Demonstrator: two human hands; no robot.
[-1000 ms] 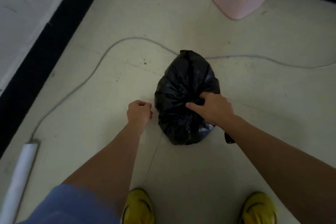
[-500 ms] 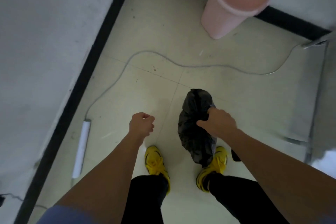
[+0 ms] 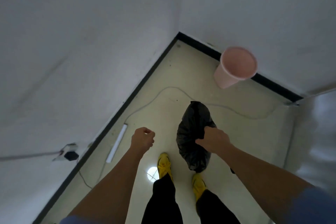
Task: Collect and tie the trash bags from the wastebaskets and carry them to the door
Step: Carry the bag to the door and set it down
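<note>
fingers (image 3: 200, 141) of right hand (image 3: 213, 142): clenched on gathered neck of black trash bag (image 3: 192, 132), which hangs upright, long axis vertical, directly below the grip, clear of the floor (image 3: 227, 142), above the yellow shoes (image 3: 164, 165). left hand (image 3: 142, 139): loose fist, holding nothing, just beside the bag. pink wastebasket (image 3: 234, 67): unlined, in the far corner, well apart. door: not in view; carrying judged next.

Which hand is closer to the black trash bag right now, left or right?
Right. The right hand is gripping the black trash bag by its gathered top. The left hand is a closed, empty fist off to the bag's left, not touching it.
</note>
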